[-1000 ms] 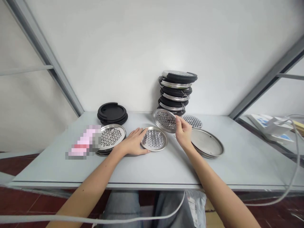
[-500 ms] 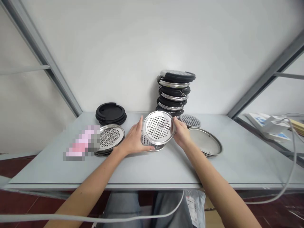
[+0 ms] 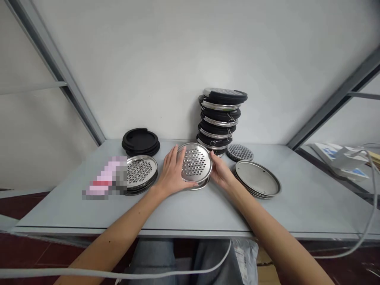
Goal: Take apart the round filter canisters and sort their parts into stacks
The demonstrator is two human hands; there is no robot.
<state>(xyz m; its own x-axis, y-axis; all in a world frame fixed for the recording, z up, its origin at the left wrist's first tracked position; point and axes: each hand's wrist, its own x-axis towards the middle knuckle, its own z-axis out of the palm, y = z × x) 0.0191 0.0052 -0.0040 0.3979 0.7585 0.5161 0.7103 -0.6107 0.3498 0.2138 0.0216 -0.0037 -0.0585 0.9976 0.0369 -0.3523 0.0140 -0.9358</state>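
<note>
A round perforated steel disc [image 3: 194, 163] is tilted toward me over a second perforated disc [image 3: 199, 185] that lies flat on the grey table [image 3: 190, 213]. My left hand [image 3: 171, 171] cups the tilted disc's left edge, fingers up along its rim. My right hand [image 3: 220, 172] grips its right edge. Both hands hold this one disc between them.
A tall stack of black-rimmed steel lids [image 3: 221, 115] stands behind the hands. Plain steel lids [image 3: 257, 178] lie at the right, a small perforated disc [image 3: 240, 152] beside them. Perforated discs [image 3: 140, 172] and black rubber rings [image 3: 140, 141] are at the left, next to a blurred pink object [image 3: 104, 178].
My right hand carried a perforated disc from the back of the table to over the flat disc. My left hand left the flat disc and took the carried disc's left edge.
</note>
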